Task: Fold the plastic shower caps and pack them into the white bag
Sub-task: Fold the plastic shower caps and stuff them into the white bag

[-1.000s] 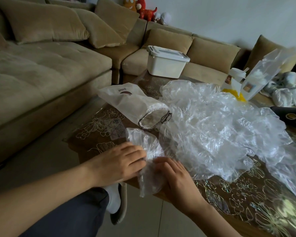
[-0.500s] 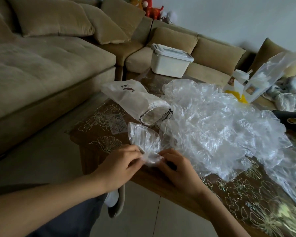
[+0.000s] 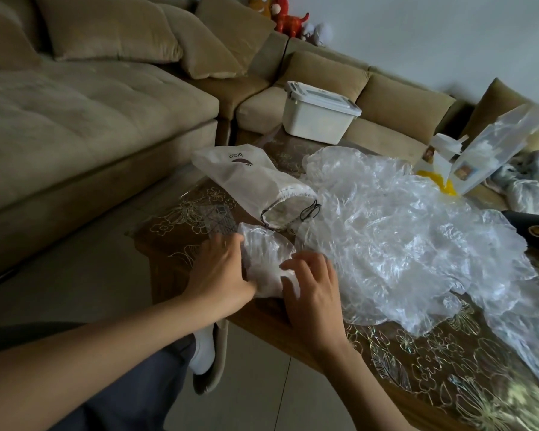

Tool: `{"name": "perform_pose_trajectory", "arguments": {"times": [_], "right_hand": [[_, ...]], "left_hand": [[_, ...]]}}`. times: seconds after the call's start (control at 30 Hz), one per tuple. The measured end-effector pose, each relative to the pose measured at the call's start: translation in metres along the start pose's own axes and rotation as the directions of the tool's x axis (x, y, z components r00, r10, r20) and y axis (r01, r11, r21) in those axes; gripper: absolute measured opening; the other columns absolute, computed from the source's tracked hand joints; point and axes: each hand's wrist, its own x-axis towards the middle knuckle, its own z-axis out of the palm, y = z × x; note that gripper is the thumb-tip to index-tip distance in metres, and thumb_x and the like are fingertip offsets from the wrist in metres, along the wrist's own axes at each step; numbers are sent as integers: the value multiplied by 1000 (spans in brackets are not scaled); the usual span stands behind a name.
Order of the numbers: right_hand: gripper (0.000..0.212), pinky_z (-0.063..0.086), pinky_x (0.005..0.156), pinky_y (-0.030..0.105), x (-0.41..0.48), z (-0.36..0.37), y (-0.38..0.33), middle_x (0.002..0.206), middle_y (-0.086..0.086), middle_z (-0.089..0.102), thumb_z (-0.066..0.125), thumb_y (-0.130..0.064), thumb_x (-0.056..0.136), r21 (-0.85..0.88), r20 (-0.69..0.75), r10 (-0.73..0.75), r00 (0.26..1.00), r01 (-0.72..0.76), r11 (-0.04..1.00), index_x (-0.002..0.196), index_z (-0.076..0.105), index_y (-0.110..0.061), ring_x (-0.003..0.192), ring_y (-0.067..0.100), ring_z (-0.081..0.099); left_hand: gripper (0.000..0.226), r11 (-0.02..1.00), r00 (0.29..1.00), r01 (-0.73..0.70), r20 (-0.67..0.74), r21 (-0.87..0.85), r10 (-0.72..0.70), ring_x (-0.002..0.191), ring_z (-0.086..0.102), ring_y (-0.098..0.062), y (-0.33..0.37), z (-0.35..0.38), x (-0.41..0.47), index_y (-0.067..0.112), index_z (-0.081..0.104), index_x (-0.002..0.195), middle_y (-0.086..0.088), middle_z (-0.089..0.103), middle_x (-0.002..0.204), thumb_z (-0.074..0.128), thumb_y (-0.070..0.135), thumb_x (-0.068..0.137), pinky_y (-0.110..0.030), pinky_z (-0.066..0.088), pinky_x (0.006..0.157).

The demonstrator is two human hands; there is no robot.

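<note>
Mid-fold: left hand and right hand press a shower cap between near-straight fingers, gripping nothing. Next, probably, tuck it into the white bag just beyond the fingertips.

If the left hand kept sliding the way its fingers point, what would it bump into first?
The left hand rests against the folded cap, so it would push that first. Just beyond, probably, is the open mouth of the bag, though depth is hard to judge.

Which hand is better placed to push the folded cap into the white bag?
Left, probably. The left hand presses the folded cap next to the white bag, whose mouth faces it; the right hand rests spread fingers on the cap's other side, beside the loose pile.
</note>
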Motion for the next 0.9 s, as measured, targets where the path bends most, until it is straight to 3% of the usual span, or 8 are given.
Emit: {"name": "perform_pose_trajectory", "arguments": {"times": [0.13, 0.27, 0.43, 0.57, 0.67, 0.73, 0.8, 0.9], "right_hand": [[28, 41, 85, 27, -3, -12, -9, 112, 5, 61, 40, -23, 98, 150, 94, -140, 986, 125, 981, 102, 65, -11, 101, 20, 55], [46, 44, 94, 31, -10, -7, -2, 125, 0, 59, 27, -41, 101, 190, 331, -186, 925, 127, 973, 121, 61, -17, 114, 15, 54], [34, 41, 97, 31, -16, -4, 2, 127, -8, 57, 38, -34, 98, 301, 330, -42, 943, -63, 952, 119, 62, -22, 118, 9, 50], [24, 45, 93, 30, -12, -4, -3, 117, -19, 60, 46, -29, 91, 437, 231, 67, 971, -165, 884, 109, 62, -32, 113, 0, 53], [26, 45, 93, 23, -3, -7, -3, 120, -23, 54, 60, -33, 85, 461, 110, 271, 956, -291, 838, 107, 53, -44, 113, 0, 52], [51, 42, 96, 18, 8, -13, -2, 126, -18, 49, 72, -32, 81, 552, 193, 414, 889, -448, 703, 122, 43, -41, 116, 0, 48], [74, 44, 99, 27, 24, -22, 0, 132, -9, 47, 74, -34, 70, 639, 404, 498, 767, -626, 446, 134, 38, -31, 118, 7, 51], [65, 53, 88, 43, 46, -32, 9, 123, 9, 61, 78, -29, 71, 650, 656, 400, 640, -748, 130, 128, 50, -16, 104, 25, 65]], "left_hand": [[90, 977, 968, 145, 183, 154, -172, 135, 16, -32, 5, -13, 15, 13, 13, 146, -11, 14, 147, 67, 42, 80, -38, 23, 108], [76, 974, 928, 228, 302, 9, -220, 135, 13, -29, -2, -24, 26, 22, 33, 139, -3, 12, 145, 69, 43, 76, -37, 22, 107], [40, 953, 957, 229, 225, -199, -183, 127, 27, -21, 3, -19, 27, 25, 54, 95, 1, 32, 129, 77, 44, 69, -35, 28, 106], [25, 926, 990, 95, 130, -365, -51, 95, 53, -13, 9, -9, 23, 23, 51, 69, 6, 54, 89, 75, 20, 76, -18, 42, 74], [27, 861, 989, 77, 145, -502, -5, 67, 51, -9, 11, -11, 22, 19, 50, 65, 6, 52, 68, 67, 7, 81, -8, 36, 52], [27, 801, 984, 108, 177, -588, -3, 62, 50, -9, 11, -16, 22, 17, 50, 66, 4, 51, 66, 66, 3, 82, -13, 40, 55], [25, 750, 975, 142, 222, -647, 7, 63, 52, -9, 8, -23, 22, 16, 50, 70, 1, 54, 67, 68, 4, 81, -16, 44, 57], [22, 699, 963, 187, 270, -691, 10, 77, 63, -14, 3, -28, 24, 11, 55, 90, -6, 67, 84, 72, 4, 78, -19, 49, 64]]}}
